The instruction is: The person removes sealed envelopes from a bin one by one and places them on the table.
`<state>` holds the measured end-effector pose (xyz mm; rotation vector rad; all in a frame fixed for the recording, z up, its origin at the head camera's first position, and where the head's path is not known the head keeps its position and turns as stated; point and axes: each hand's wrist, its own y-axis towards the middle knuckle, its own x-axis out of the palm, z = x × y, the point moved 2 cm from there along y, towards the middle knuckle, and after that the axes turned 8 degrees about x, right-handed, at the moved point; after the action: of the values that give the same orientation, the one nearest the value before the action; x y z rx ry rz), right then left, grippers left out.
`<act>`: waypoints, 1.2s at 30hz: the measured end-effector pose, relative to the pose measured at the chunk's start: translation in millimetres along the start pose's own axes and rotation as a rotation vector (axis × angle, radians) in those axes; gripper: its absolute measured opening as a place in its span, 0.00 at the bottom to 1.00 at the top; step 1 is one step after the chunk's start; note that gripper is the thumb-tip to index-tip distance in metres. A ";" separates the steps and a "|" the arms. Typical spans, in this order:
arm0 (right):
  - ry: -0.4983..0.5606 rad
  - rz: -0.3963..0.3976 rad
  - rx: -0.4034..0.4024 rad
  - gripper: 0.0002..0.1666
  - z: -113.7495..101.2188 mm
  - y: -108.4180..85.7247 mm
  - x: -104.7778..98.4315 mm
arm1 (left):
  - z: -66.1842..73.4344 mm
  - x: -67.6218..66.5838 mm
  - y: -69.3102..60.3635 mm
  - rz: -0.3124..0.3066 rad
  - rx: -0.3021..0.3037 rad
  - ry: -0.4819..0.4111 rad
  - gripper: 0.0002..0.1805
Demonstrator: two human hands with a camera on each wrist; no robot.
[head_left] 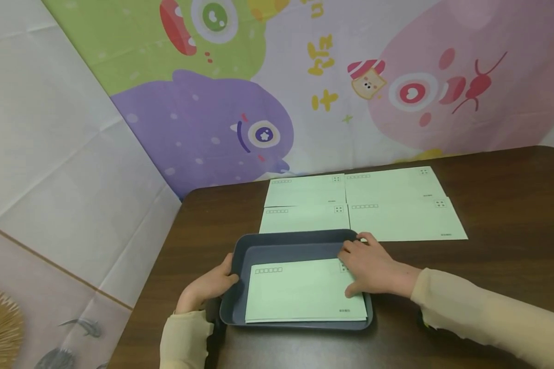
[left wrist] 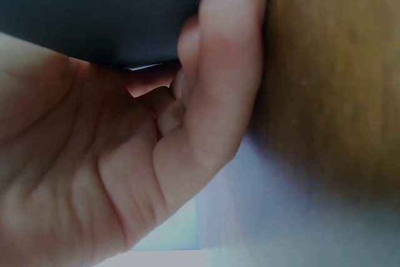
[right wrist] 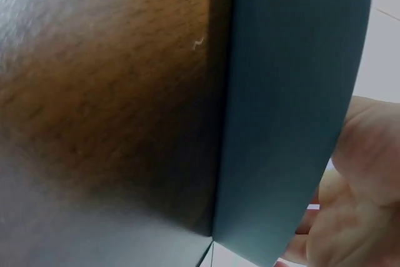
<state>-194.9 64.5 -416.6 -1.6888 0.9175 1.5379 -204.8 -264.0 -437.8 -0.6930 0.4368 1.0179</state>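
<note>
A dark blue-grey tray (head_left: 300, 251) stands on the table with a stack of pale green envelopes (head_left: 300, 292) in it. My left hand (head_left: 210, 281) grips the tray's left side, the thumb over the rim. In the left wrist view the fingers (left wrist: 225, 60) curl against the tray's outer wall (left wrist: 94, 10), close to the tabletop. Across the right rim reaches my right hand (head_left: 371, 264), thumb and fingers spread over the right end of the top envelope. The right wrist view shows this hand (right wrist: 359, 198) beyond the tray wall (right wrist: 287, 104), its fingertips mostly hidden.
Several more pale envelopes (head_left: 406, 220) lie in two rows behind the tray, and the tray overlaps the near left one (head_left: 304, 219). The dark wooden table (head_left: 503, 205) meets a wall hanging with cartoon figures (head_left: 203, 128) at its back edge.
</note>
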 end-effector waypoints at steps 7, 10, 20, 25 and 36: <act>0.073 0.036 0.015 0.40 -0.9 -0.8 1.3 | 1.4 -0.9 -1.2 0.001 0.003 0.001 0.33; 0.107 0.046 0.034 0.41 -1.2 -0.3 3.9 | 1.7 -1.6 -1.4 -0.002 0.003 0.012 0.33; 0.232 0.083 0.084 0.36 -4.0 -0.4 8.5 | -0.7 -0.6 -0.8 -0.016 -0.003 -0.004 0.36; 0.333 0.087 0.119 0.32 -4.8 -2.1 9.4 | -0.4 -0.6 -0.7 -0.010 0.002 -0.006 0.35; 0.538 0.123 0.167 0.25 -3.6 -7.9 8.5 | -1.3 1.0 -0.1 -0.002 -0.007 -0.006 0.35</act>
<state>-185.8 65.1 -424.7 -1.9872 1.4017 1.0496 -204.3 -264.4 -439.3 -0.6964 0.4278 1.0197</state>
